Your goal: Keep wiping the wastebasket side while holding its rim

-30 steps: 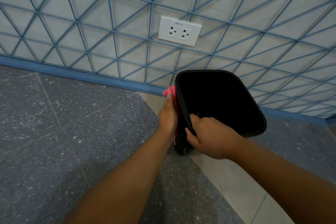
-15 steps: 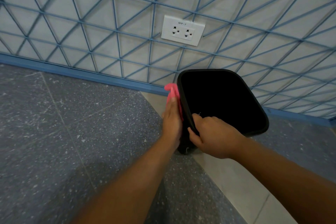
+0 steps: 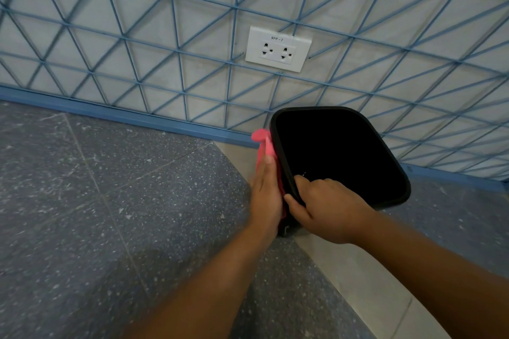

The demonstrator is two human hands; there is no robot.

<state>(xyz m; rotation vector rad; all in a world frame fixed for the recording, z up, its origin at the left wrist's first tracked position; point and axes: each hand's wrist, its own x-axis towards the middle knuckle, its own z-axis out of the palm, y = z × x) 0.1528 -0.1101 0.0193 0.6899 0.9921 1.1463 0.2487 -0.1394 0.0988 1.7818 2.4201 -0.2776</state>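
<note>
wall [image 3: 137,36]: pale, crossed by blue triangular line pattern, blue skirting along its foot
floor [image 3: 96,201]: grey speckled tiles, with a pale strip running under the bin
black bin [image 3: 385,201]: stands on the floor close to the wall, its dark opening towards the camera
right hand [image 3: 327,209]: fingers curled over the bin's near rim, gripping it
left hand [image 3: 265,195]: fingers straight, pressing the pink cloth flat against the bin's outer left side
socket plate [image 3: 278,48]: white, double, on the wall above the bin
pink cloth [image 3: 263,143]: sticks up past the fingertips, touching the bin's side
</note>
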